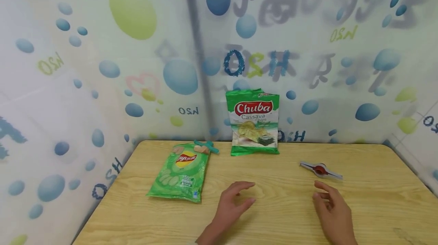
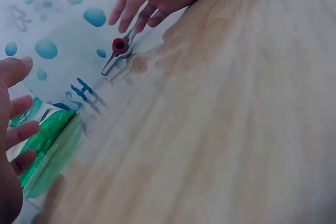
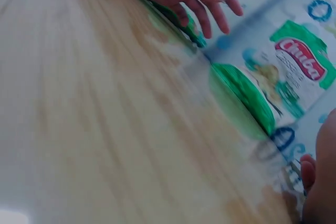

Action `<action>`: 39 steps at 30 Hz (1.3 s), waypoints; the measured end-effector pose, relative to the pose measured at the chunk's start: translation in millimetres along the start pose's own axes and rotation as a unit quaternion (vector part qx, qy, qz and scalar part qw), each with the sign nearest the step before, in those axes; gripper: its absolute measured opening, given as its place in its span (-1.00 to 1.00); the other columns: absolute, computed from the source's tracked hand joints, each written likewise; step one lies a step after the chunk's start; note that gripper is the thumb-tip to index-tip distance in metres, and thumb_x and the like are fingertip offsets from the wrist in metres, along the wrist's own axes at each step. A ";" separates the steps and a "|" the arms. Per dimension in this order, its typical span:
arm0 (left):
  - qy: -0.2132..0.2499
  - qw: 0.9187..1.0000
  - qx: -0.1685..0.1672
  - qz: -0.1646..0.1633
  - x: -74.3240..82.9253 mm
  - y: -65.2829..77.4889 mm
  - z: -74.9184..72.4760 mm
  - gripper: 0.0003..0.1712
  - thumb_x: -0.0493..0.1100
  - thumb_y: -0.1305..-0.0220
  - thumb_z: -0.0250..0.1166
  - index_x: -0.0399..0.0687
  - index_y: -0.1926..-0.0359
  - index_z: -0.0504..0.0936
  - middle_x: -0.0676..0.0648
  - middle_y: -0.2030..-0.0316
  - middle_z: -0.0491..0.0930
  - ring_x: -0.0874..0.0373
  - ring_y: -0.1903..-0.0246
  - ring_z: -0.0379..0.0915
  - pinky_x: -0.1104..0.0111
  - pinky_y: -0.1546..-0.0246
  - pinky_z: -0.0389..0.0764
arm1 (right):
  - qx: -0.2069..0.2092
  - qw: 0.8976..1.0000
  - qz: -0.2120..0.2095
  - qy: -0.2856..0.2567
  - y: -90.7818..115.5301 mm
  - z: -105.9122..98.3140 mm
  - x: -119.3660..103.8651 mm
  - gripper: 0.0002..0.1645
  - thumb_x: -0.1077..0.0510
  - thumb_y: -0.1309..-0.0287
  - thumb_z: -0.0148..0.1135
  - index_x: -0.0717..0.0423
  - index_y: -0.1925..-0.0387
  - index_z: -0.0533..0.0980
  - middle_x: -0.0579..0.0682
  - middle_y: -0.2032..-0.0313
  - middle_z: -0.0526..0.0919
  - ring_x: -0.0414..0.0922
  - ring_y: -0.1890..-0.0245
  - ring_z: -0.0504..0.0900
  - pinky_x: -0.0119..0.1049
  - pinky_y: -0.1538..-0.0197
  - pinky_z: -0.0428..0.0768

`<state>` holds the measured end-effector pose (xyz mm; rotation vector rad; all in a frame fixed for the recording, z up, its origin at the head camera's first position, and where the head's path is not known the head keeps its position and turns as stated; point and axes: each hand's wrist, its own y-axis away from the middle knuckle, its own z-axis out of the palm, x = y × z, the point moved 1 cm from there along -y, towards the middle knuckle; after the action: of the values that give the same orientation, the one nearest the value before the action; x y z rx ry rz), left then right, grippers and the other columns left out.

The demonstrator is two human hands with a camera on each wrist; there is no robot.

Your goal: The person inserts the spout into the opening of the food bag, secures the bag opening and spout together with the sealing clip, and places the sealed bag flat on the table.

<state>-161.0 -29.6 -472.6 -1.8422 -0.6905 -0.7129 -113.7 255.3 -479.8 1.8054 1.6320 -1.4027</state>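
Note:
My left hand (image 1: 230, 207) hovers over the front middle of the table, fingers relaxed and thumb apart, holding nothing. Opposite it, my right hand (image 1: 334, 210) is loosely curled and also holds nothing. Just beyond the right fingertips lies a slim grey tool with a red round centre (image 1: 321, 169). To the left of my left hand lies a green Lay's chip bag (image 1: 181, 172). A teal strip-like item (image 1: 213, 148) with a beige part sits at that bag's top corner. At the back, a green and white Chuba cassava chips bag (image 1: 254, 123) stands upright against the wall; its top edge looks uneven.
The wooden table (image 1: 273, 222) ends at a white wall sheet (image 1: 164, 123) printed with blue and green drops and lettering. Similar sheeting closes in the left and right sides.

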 end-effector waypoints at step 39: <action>0.026 0.990 -0.078 -0.112 -12.8 -29.5 45.5 -0.56 -0.17 -0.26 0.32 -0.04 -0.16 0.55 -0.08 0.06 0.61 0.08 0.09 0.51 0.28 0.08 0.48 | 0.091 0.964 0.184 -0.172 -62.7 -32.6 43.8 -0.55 0.17 -0.20 0.30 0.39 -0.03 0.47 -0.19 0.41 0.65 -0.32 0.50 0.65 -0.51 0.39 0.57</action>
<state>-183.6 20.9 -479.2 -1.8981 -0.8375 -0.9820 -161.6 323.3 -478.2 1.7244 0.9669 -1.6138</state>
